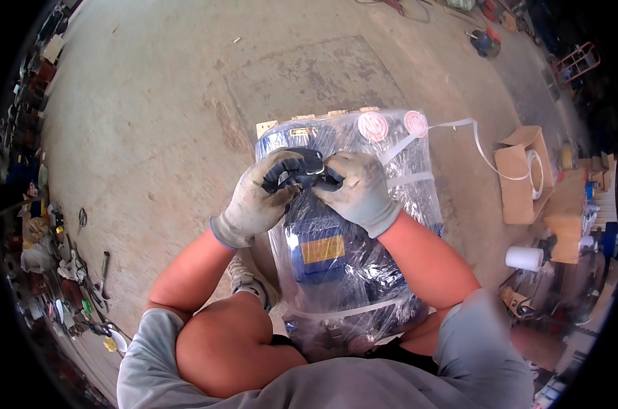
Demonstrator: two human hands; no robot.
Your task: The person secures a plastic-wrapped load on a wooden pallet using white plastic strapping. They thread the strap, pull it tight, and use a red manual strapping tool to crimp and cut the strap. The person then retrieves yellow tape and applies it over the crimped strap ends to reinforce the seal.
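Both my hands wear dirty grey-white work gloves with dark patches on the fingers. My left hand (254, 204) curls round a small black thing with a shiny edge (313, 161); its kind is not clear. Against its other side my right hand (358, 189) pinches, its fingertips partly hidden. Below both hands stands a bundle wrapped in clear plastic film (384, 259), with blue machinery inside and a yellowish label (322, 249) showing through. White strapping (410, 178) crosses the bundle. Round pink-and-white stickers (373, 126) sit at its far end.
From the bundle's far right corner, a loose strap (481, 140) runs to a coil in an open cardboard box (515, 178). A white roll (524, 258) lies nearer me on the right. Tools, including a hammer-like one (104, 273), and clutter line the left side. A red hand truck (577, 61) stands far right.
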